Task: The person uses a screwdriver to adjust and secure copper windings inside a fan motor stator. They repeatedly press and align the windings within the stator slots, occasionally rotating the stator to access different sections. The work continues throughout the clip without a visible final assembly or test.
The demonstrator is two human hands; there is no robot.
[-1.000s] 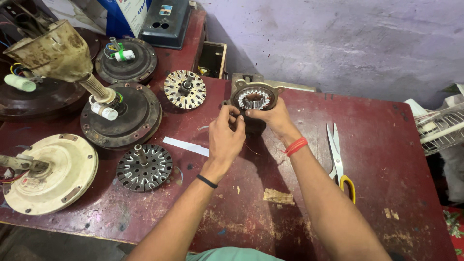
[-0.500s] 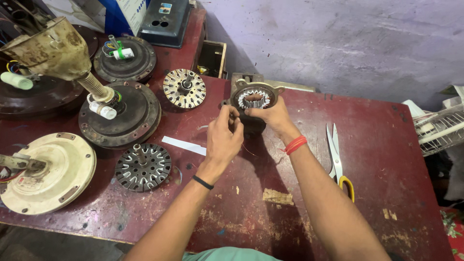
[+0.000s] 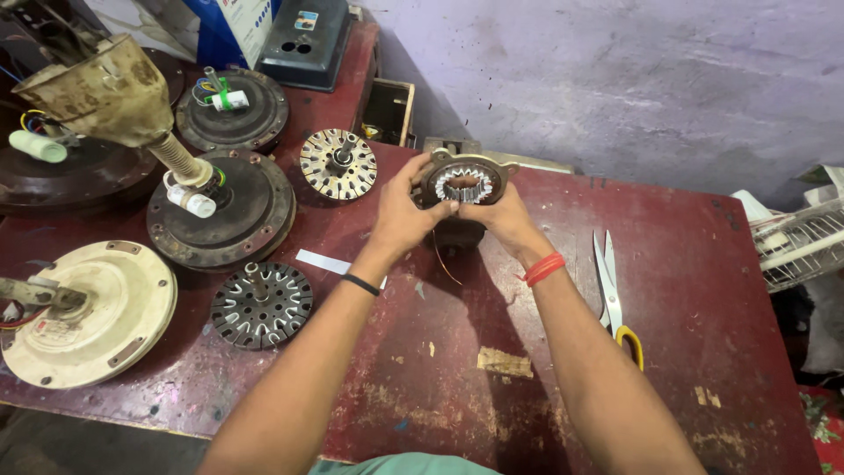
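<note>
Two hands are gripping a small motor stator over a worn red tabletop.

The red tabletop [image 3: 668,290] is carrying everything, and fan motor parts are crowding its left edge: a cream motor housing [image 3: 92,312] is lying near the front left corner, and a dark motor housing [image 3: 242,211] is sitting behind it. A black slotted stator core [image 3: 261,304] is resting just beside both. Scissors [image 3: 611,290] are lying towards the right edge. Near the middle of the back edge, the left hand [image 3: 400,215] and the right hand [image 3: 501,220] are clamping the round toothed stator [image 3: 464,182] from opposite sides, holding it above the tabletop.
</note>
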